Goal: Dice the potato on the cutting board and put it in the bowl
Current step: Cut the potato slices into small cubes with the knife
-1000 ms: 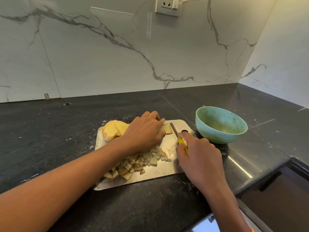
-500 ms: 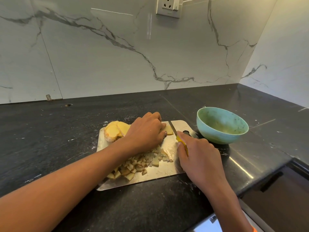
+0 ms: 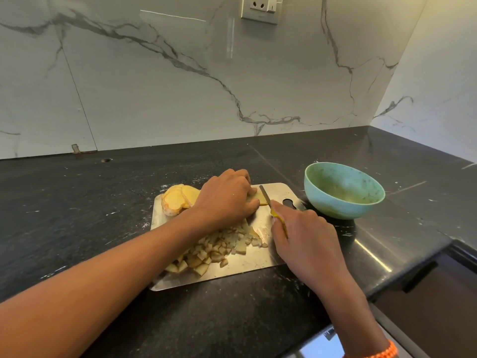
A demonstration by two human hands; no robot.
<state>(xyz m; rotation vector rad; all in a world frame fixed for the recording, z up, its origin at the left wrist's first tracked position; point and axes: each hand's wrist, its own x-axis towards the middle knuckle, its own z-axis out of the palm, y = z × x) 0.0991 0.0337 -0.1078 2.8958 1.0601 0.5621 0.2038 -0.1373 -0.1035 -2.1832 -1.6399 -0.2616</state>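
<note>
A steel cutting board (image 3: 258,264) lies on the black counter. My left hand (image 3: 227,197) holds down a potato slice (image 3: 261,198) near the board's far edge, fingers curled over it. My right hand (image 3: 304,241) grips a yellow-handled knife (image 3: 265,196), its blade against the slice's right side. Unpeeled yellow potato slices (image 3: 178,200) are stacked at the board's far left. A pile of diced potato (image 3: 219,251) covers the near half, partly under my left forearm. The teal bowl (image 3: 343,189) stands right of the board; no potato shows in it.
The dark stone counter (image 3: 77,215) runs to a marble wall behind and at the right. A wall socket (image 3: 259,9) sits above. The counter's front edge drops off at the lower right, where a dark drawer front (image 3: 426,293) shows.
My left hand has shifted slightly toward the right over the slice, and the knife blade has drawn closer to my fingers. The pile and bowl have stayed put.
</note>
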